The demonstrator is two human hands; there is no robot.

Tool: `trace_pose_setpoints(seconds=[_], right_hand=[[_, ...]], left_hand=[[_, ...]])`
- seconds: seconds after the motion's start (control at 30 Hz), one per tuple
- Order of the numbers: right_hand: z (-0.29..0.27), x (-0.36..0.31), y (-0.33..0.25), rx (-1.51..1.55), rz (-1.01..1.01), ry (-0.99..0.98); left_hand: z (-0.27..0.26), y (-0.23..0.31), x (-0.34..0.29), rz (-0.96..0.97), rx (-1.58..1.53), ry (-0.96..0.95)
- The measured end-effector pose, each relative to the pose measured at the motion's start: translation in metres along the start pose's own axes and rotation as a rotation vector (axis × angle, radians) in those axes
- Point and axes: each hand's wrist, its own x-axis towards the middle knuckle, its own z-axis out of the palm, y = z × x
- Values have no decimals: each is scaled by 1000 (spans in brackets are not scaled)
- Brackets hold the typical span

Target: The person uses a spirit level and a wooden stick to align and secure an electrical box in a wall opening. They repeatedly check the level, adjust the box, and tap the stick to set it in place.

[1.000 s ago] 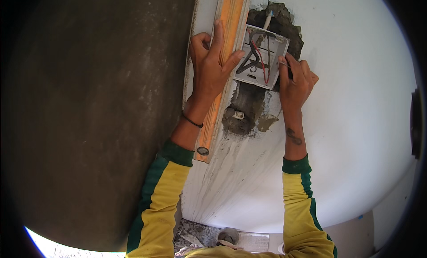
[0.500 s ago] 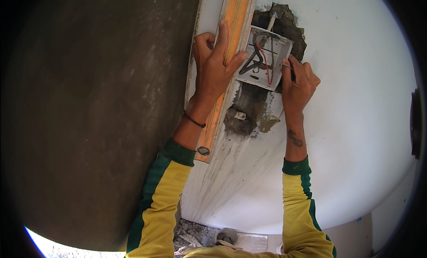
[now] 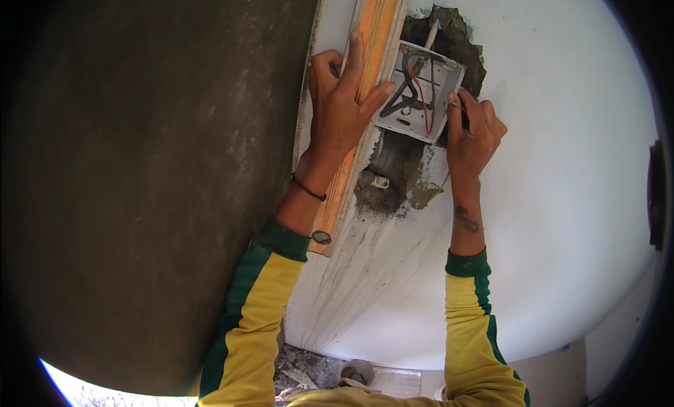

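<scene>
My left hand [image 3: 340, 109] presses an orange spirit level [image 3: 379, 28] along the wall, fingers toward its left side and thumb reaching past its right edge to the box. The level stands slightly tilted, its side lying along a grey-white electrical box [image 3: 442, 91]. Inside the box are looped black wires and a red wire [image 3: 425, 105]. The box sits in a rough hole [image 3: 467, 56] broken into the white wall. At the box's right edge my right hand [image 3: 474, 130] is closed in a pinch; something thin and pale shows between the fingertips, its kind unclear.
A conduit [image 3: 432, 34] comes down into the box from above. Below it, a pipe stub [image 3: 380, 182] pokes out of a chipped recess. A dark grey wall surface [image 3: 154, 161] fills the left. Rubble [image 3: 298, 365] and a round container [image 3: 356, 372] are on the floor.
Almost nothing differs. The whole picture has shifted very slightly; both hands keep their places on the level and at the box edge.
</scene>
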Motion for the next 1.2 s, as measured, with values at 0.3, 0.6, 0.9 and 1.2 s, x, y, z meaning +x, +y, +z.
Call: trace_pose_setpoints(seconds=[0.3, 0.6, 0.9, 1.2], right_hand=[[0, 0, -1, 17, 5, 0], [-1, 0, 1, 3, -9, 11], [0, 1, 1, 38, -20, 35], [-20, 4, -1, 143, 68, -5]], left_hand=[[-1, 0, 1, 7, 17, 0], [0, 1, 0, 10, 21, 4], [0, 2, 1, 11, 55, 26], [3, -1, 0, -23, 48, 5]])
